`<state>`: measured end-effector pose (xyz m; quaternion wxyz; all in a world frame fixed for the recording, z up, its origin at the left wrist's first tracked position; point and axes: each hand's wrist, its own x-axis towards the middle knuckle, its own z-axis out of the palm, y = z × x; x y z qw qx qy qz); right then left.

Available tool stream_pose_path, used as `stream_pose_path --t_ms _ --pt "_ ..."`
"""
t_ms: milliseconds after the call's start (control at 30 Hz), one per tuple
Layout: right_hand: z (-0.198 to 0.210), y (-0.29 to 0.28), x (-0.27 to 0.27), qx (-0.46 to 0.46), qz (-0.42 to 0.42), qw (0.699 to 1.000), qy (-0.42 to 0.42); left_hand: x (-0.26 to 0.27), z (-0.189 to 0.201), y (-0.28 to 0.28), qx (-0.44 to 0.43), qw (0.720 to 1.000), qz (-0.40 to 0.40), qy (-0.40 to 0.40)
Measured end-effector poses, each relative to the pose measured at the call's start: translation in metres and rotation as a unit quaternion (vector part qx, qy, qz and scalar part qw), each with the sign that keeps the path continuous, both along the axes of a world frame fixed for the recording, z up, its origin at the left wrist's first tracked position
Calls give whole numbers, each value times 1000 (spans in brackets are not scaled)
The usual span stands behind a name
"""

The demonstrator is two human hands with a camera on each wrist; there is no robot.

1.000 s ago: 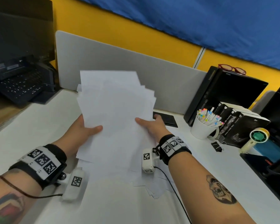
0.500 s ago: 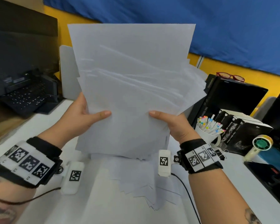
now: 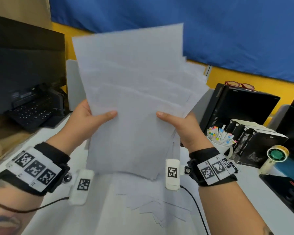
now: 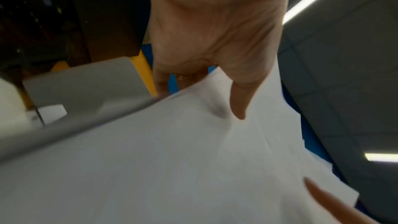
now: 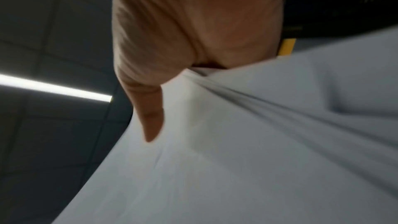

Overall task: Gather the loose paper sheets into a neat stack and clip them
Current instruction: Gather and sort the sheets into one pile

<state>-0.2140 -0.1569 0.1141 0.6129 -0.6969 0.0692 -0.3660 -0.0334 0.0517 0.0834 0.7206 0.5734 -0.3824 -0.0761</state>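
A bundle of white paper sheets [image 3: 134,102] stands upright above the desk, its top edges uneven and fanned to the right. My left hand [image 3: 90,117] grips its left side, thumb across the front and fingers behind. My right hand [image 3: 180,122] grips the right side the same way. The left wrist view shows the left thumb pressing the sheets [image 4: 172,159]; the right wrist view shows the right thumb on the bundle [image 5: 237,142]. Several more loose sheets [image 3: 156,211] lie spread on the white desk [image 3: 108,217] below. A black binder clip [image 3: 235,165] peeks out beside my right wrist.
A black printer [image 3: 34,111] and monitor [image 3: 24,65] stand at the left. To the right are a white mug of markers [image 3: 219,138], black boxes [image 3: 254,143], a small fan [image 3: 277,155] and a dark case with red glasses [image 3: 238,84] on it. A grey divider [image 3: 71,82] runs behind.
Both hands have raised the bundle from low over the desk to upright in front of the camera. Over the last half second the sheets rose slightly more and tilted.
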Motion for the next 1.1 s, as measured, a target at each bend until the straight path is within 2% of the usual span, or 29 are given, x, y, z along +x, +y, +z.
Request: stream_pose_path --t_ms 133,233,300,400,467,567,633,800,1000,1100 --pt "-9 -12 -3 56 69 996 -16 1 4 4 26 999 -36 -7" --pt "-20 -10 -3 106 98 989 15 2 -1 -1 25 995 -84 40" --pt "-28 -8 -1 119 90 987 56 4 -8 -3 57 988 -131 54" --pt "-33 0 -3 24 71 990 122 3 -7 -1 76 984 -155 34" --pt "-25 3 -5 8 86 993 86 3 8 1 61 988 -143 13" --pt "-2 4 -7 29 159 987 -8 3 34 0 37 980 -194 -11" --pt "12 3 -5 14 206 978 -31 1 44 -4 12 975 -222 -18" --pt "30 9 0 -54 259 964 9 3 50 -13 11 959 -281 -28" --pt "43 9 5 -102 336 935 52 9 48 -12 16 956 -292 -20" --pt "46 5 7 -96 337 935 48 12 47 -12 -1 957 -288 -15"
